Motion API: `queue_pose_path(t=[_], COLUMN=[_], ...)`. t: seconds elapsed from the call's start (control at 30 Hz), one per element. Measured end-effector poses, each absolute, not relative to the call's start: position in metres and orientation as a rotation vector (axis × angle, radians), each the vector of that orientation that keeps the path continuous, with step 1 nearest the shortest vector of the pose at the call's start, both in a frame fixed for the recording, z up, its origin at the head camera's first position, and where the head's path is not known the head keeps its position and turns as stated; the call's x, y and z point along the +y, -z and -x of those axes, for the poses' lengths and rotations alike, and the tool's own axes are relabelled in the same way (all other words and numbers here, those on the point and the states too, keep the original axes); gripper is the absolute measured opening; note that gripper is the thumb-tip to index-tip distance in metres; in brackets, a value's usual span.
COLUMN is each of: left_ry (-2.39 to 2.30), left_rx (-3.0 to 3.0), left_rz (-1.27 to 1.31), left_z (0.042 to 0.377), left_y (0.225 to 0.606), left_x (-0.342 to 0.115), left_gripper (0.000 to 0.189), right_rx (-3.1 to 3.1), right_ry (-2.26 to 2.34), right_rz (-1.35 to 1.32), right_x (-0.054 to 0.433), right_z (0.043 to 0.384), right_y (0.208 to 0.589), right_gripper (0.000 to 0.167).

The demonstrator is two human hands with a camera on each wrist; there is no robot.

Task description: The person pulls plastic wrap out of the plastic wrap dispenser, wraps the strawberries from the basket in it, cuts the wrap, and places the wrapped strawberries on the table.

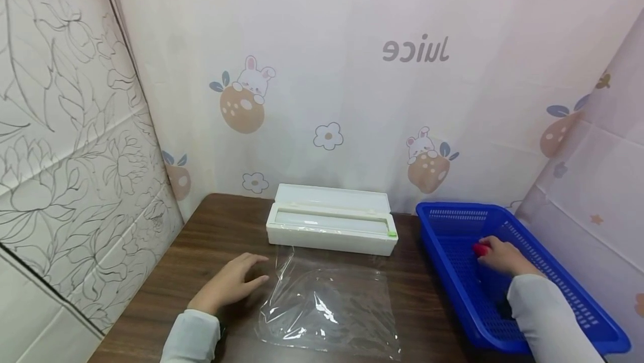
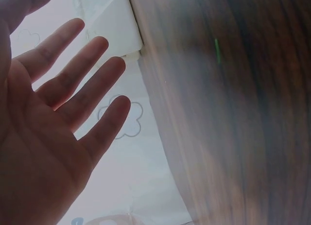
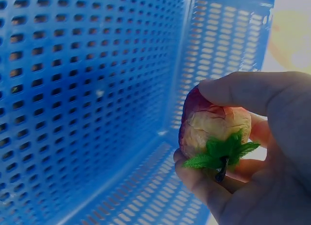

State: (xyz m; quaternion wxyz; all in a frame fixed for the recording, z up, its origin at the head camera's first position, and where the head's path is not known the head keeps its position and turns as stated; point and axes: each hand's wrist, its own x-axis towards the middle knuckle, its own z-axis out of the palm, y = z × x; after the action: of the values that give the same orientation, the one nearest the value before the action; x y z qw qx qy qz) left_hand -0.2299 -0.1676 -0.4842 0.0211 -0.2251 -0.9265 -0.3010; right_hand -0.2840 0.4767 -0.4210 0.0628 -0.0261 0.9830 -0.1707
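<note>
One leafy fruit [image 3: 216, 128] is pinched in the right grip [image 1: 505, 257], left grip [image 1: 230, 283] spread.

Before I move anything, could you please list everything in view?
Flat wood-grain table: 1, dark brown, across the foreground
Long rectangular lidded dispenser: 1, white, table's back, lid up
Small tab: 1, light green, dispenser's right front corner
Clear thin plastic film: 1 sheet, colourless, in front of dispenser
Perforated rectangular plastic basket: 1, blue, right side
Roundish leafy fruit: 1, red-yellow, green leaves, over basket floor
Fruit-and-rabbit-print hanging: count unclear, pale, behind table
Line-drawn floral panel: 1, white, left
Long sleeves: 2, pale, both forearms
Mostly hidden things: apparently 2, dark, by the sleeves
Left hand: 1, beside film
Right hand: 1, fingers holding fruit
</note>
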Motion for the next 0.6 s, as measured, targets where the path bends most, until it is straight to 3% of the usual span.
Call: queue_pose_path(t=[0.27,0.6], left_ry=[0.917,1.001], left_rx=[-2.887,-2.814], left_rz=[0.671,0.817], left_z=[0.230,0.228], left_y=[0.485,0.482], left_x=[-0.164,-0.163], left_gripper=[0.047,0.045], right_rx=[3.082,3.144], right_ry=[0.518,0.517], right_rz=[0.205,0.304], right_x=[0.455,0.437], right_z=[0.281,0.270], right_y=[0.405,0.392], right_gripper=[0.052,0.053])
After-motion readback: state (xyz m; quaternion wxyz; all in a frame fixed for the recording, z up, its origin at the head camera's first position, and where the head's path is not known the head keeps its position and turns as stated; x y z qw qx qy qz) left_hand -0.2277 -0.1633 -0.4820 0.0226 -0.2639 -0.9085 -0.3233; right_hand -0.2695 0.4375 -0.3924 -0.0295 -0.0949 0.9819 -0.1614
